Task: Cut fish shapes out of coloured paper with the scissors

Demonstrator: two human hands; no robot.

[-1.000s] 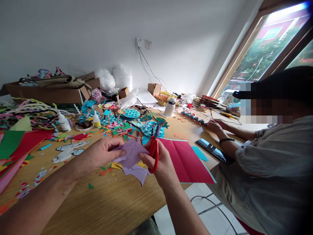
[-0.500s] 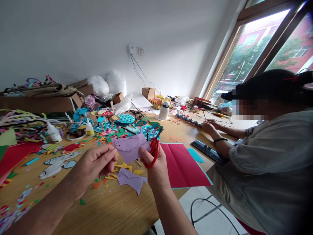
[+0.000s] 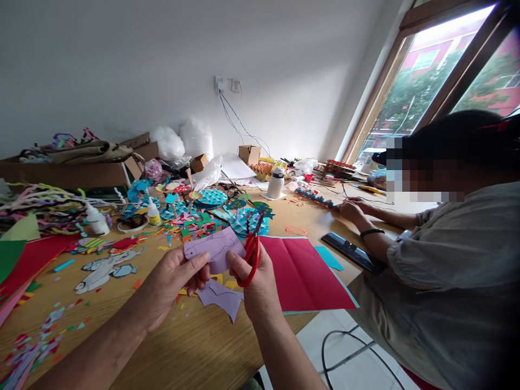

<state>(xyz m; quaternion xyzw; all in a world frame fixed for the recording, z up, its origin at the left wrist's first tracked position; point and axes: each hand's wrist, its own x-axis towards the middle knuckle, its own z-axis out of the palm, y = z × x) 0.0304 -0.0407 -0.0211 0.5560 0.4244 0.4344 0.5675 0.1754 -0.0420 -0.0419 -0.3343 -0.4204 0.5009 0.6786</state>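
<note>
A piece of purple paper with a fish outline drawn on it is stretched between both hands above the table. My left hand pinches its left end, thumb on top. At the right end, the thumb of my right hand presses on the paper. The same hand carries red-handled scissors, their dark blades pointing up and away. Beneath the hands lies a purple paper offcut. White paper fish cutouts rest on the table to the left.
Red paper lies to the right, a phone beyond it. Glue bottles, colourful scraps and blue paper crafts cover the middle. A white bottle stands farther back. At right, another person's hands hold a beaded strip.
My left hand has moved right and taken hold of the paper's left end. The paper has tilted and bent somewhat. My view has shifted slightly left.
</note>
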